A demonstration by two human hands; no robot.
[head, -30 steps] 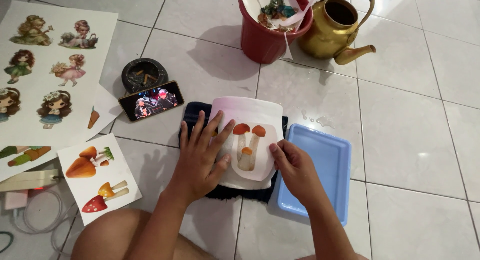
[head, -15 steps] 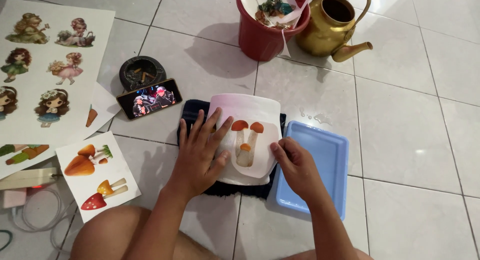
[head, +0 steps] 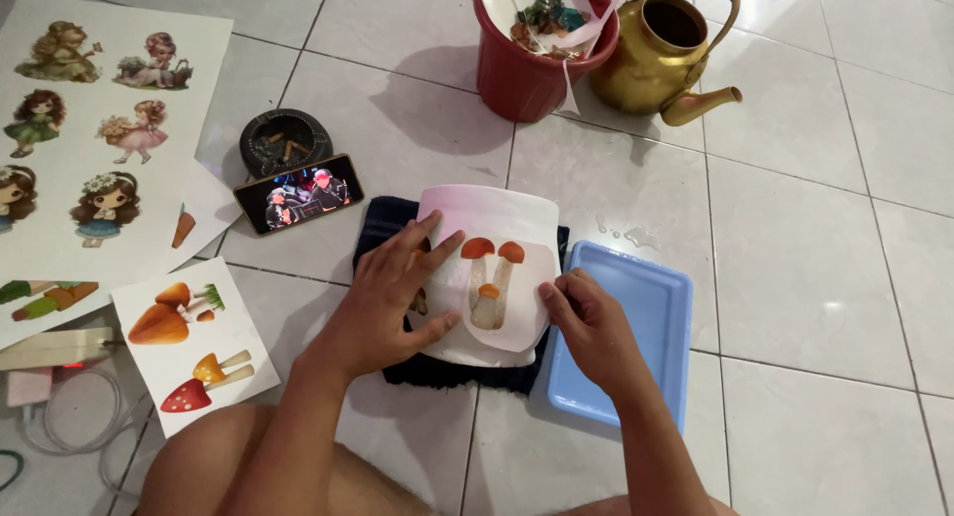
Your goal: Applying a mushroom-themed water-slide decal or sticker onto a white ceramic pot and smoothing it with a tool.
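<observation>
— What lies at the far left?
— A sheet of doll pictures (head: 94,128), and below it a mushroom card (head: 194,342) on the floor (head: 815,277). A phone (head: 298,192) leans against an ashtray (head: 285,141).
— And the hands?
— The left hand (head: 393,297) lies flat, fingers apart, on a white pot (head: 492,272) resting on a dark towel (head: 383,228). The right hand (head: 591,327) has its fingers together, pressing the mushroom sticker's (head: 489,277) edge.
— Further right?
— A blue tray (head: 636,327); behind, a red bucket (head: 527,74) and a brass kettle (head: 666,59).
</observation>
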